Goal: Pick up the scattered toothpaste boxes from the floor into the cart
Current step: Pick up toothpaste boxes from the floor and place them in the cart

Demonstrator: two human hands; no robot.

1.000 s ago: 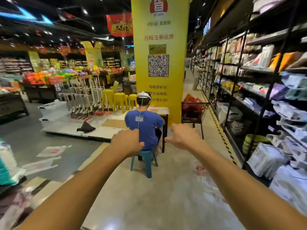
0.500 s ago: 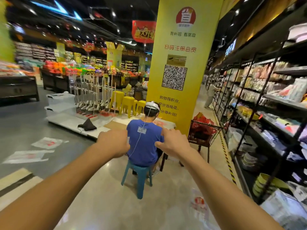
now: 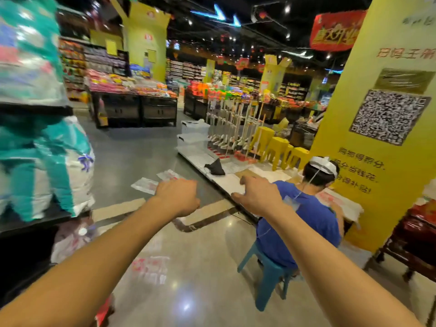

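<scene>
Both my bare arms stretch forward over the shiny floor. My left hand (image 3: 177,197) is closed in a fist with nothing in it. My right hand (image 3: 257,194) hangs palm down, fingers loosely bent and thumb apart, also holding nothing. At the right edge stands a dark-framed cart (image 3: 401,246) with red goods in it, blurred and partly cut off. A red-and-white pack (image 3: 105,311) lies at the bottom left by the shelf foot; I cannot tell if it is a toothpaste box. No clear toothpaste box shows.
A person in a blue shirt (image 3: 304,227) sits on a teal stool (image 3: 269,279) just right of my hands, beside a yellow pillar (image 3: 377,185). A shelf of teal-white packs (image 3: 42,161) fills the left. Plastic bags (image 3: 146,185) lie ahead by a low white platform (image 3: 226,180).
The view has swung left: the right-hand shelves are gone, the pillar and cart slid to the right edge, and the left shelf came in. Both arms stay stretched forward.
</scene>
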